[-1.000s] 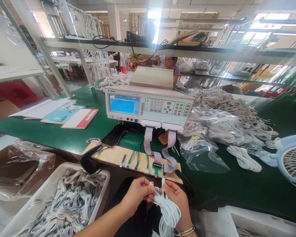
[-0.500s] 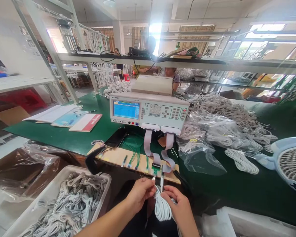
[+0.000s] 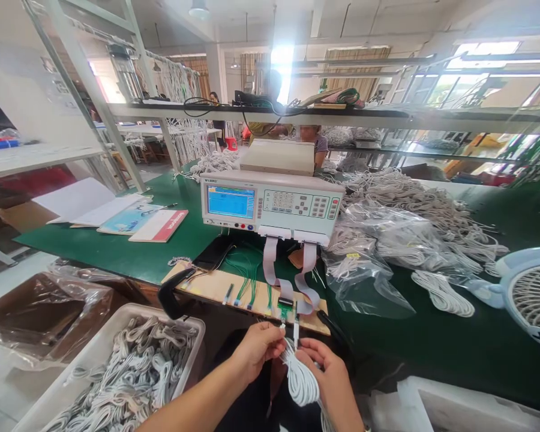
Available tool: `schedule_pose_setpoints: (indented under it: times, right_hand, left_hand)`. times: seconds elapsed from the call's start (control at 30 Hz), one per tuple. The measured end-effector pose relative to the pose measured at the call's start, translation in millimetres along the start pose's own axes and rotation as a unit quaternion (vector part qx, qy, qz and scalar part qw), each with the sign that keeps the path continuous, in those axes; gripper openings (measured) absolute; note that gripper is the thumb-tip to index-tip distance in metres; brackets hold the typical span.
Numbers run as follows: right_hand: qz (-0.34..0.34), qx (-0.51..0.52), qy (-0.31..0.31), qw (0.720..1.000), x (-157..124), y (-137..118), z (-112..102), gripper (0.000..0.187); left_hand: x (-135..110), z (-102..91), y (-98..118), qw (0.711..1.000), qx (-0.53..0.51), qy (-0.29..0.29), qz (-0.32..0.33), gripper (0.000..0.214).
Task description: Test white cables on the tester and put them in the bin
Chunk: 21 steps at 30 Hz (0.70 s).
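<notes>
find the coiled white cable (image 3: 302,384) at lower centre, hanging in loose loops between both hands, just below the wooden board (image 3: 218,283). see the left hand (image 3: 261,351) pinched narrow on a small white plug (image 3: 282,327), close against the green circuit board (image 3: 285,309); cannot tell whether seated or merely touching. could end in bent contacts or a poor connection, from pushing in at a slant. see the right hand (image 3: 324,367) curled around the upper part of the coil, fingertips at the foot of a long white plug (image 3: 296,331), upright against the board's front edge. could drag that plug crooked or loose, from the coil's hanging weight or a turn of the wrist. higher at centre, could strain the grey ribbon cables (image 3: 309,267), running down from the tester (image 3: 297,210), through a hard shove on the circuit board. left of centre, note the black clamp (image 3: 171,294): could let the board creep, from a weak bite. at lower left, note the plastic bin (image 3: 198,345) heaped with similar coils: could lose this one among them, from a slipped grip.
</notes>
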State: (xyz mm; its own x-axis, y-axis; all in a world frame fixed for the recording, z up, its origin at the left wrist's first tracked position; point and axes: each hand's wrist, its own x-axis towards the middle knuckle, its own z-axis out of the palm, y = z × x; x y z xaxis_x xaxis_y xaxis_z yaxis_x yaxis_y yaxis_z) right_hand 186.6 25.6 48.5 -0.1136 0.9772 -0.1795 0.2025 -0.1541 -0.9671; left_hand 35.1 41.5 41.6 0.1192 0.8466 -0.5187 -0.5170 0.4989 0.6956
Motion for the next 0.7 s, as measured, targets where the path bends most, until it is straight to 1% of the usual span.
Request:
schedule_pose_setpoints:
  times: [0.07, 0.17, 0.27, 0.4, 0.57, 0.63, 0.7]
  right_hand:
    - [-0.007, -0.011, 0.007, 1.0, -1, 0, -1, 0.03]
    - [-0.018, -0.022, 0.023, 0.999, -4, 0, 0, 0.029]
    - [-0.01, 0.006, 0.032, 0.999, -5, 0, 3, 0.029]
    - [0.019, 0.061, 0.028, 0.998, -4, 2, 6, 0.031]
    - [0.036, 0.071, 0.021, 0.997, -2, 3, 4, 0.032]
    - [0.042, 0.087, 0.027, 0.995, -1, 2, 5, 0.032]
    - [0.046, 0.12, 0.033, 0.991, -1, 1, 7, 0.03]
  left_hand:
    - [-2, 3.4, -5, 1.0, -0.01, 0.014, 0.017, 0.023]
    - [-5, 8.1, -15, 0.996, -0.068, 0.032, 0.052, 0.024]
    - [-8, 9.7, -22, 0.99, -0.121, 0.042, 0.059, 0.023]
    - [-11, 10.5, -21, 0.988, -0.131, 0.04, 0.064, 0.022]
    - [-10, 15.3, -20, 0.986, -0.145, 0.044, 0.063, 0.021]
    - [-9, 16.2, -19, 0.986, -0.148, 0.049, 0.058, 0.021]
    - [-8, 15.2, -15, 0.99, -0.127, 0.044, 0.042, 0.021]
